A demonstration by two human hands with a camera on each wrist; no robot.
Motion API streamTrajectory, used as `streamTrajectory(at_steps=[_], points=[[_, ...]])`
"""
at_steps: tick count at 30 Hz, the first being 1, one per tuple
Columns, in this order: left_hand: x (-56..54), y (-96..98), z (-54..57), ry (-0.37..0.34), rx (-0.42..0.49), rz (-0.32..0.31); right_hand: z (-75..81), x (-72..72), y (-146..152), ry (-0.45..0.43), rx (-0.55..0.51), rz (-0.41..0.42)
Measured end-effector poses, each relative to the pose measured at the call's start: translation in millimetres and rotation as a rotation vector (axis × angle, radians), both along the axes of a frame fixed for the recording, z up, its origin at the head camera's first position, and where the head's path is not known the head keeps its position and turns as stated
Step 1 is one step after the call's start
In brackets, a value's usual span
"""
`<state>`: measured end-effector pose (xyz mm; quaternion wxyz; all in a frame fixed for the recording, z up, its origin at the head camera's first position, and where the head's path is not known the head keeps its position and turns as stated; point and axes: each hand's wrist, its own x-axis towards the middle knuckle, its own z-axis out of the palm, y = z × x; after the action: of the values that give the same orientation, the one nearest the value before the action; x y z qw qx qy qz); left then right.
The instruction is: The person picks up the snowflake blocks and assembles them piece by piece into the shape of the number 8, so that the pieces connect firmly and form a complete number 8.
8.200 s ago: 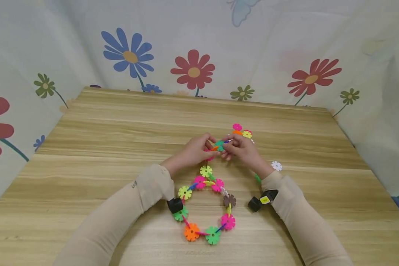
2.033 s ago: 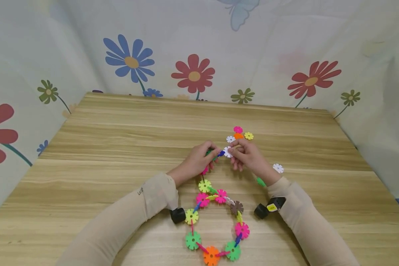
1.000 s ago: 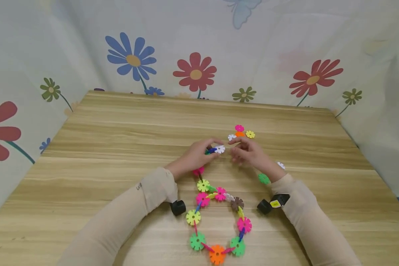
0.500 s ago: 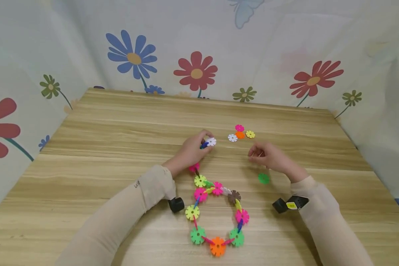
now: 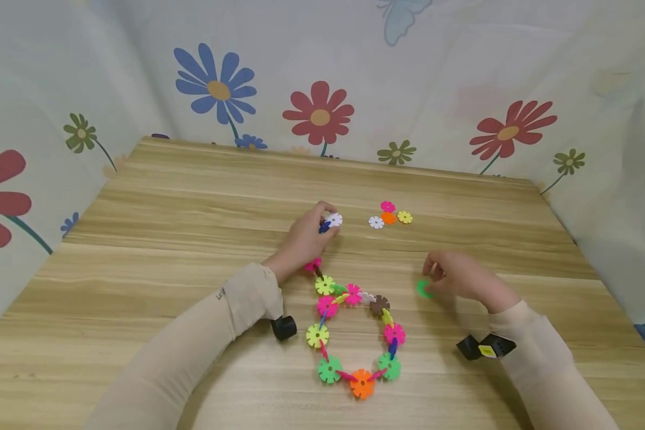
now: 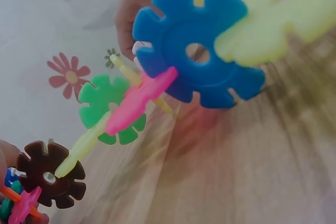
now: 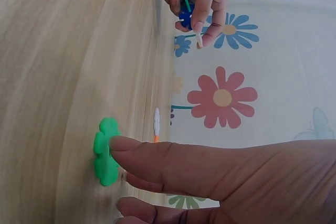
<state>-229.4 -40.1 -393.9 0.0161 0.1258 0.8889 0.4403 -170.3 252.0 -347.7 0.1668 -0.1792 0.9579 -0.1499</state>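
Observation:
My left hand (image 5: 306, 239) grips the free end of a chain of interlocking plastic flower discs, fingers curled round it. A white disc (image 5: 335, 220) and a dark blue disc (image 5: 325, 227) poke out at its fingertips. From there the chain drops to a closed ring, with an orange disc (image 5: 362, 384) at its near side. My right hand (image 5: 457, 275) hovers low over a loose green disc (image 7: 106, 153). Its thumb tip overlaps the disc's edge in the right wrist view; whether it touches I cannot tell. A big blue disc (image 6: 194, 51) crosses the left wrist view.
Loose pink (image 5: 388, 206), orange (image 5: 388, 218), yellow (image 5: 405, 217) and white (image 5: 376, 223) discs lie together toward the back of the wooden table (image 5: 193, 197). A flower-printed curtain (image 5: 430, 89) stands behind and at both sides.
The white disc that my right hand held has joined the blue one at the chain's end. My right hand released it and moved right and nearer; my left hand moved back left with the chain.

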Motion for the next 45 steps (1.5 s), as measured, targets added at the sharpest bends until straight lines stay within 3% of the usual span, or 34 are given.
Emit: streamTrajectory(at_steps=[17,22,29,37,45], points=[[5.9,2.5,3.3,-0.006,0.018,-0.023,-8.3,6.0,2,-0.021,-0.092,0.032],[7.4,3.7,4.4,-0.008,0.027,-0.035,-5.0,4.7,2,-0.054,-0.117,0.038],[5.0,4.2,-2.2,0.028,0.019,-0.052,5.0,-5.7,1,-0.112,-0.22,0.053],[4.9,2.6,-5.4,0.075,0.011,-0.073,6.2,-19.9,-23,0.026,-0.314,-0.016],[5.6,3.0,-4.9,0.087,0.001,-0.091,3.2,-31.4,-46,0.11,-0.371,-0.014]])
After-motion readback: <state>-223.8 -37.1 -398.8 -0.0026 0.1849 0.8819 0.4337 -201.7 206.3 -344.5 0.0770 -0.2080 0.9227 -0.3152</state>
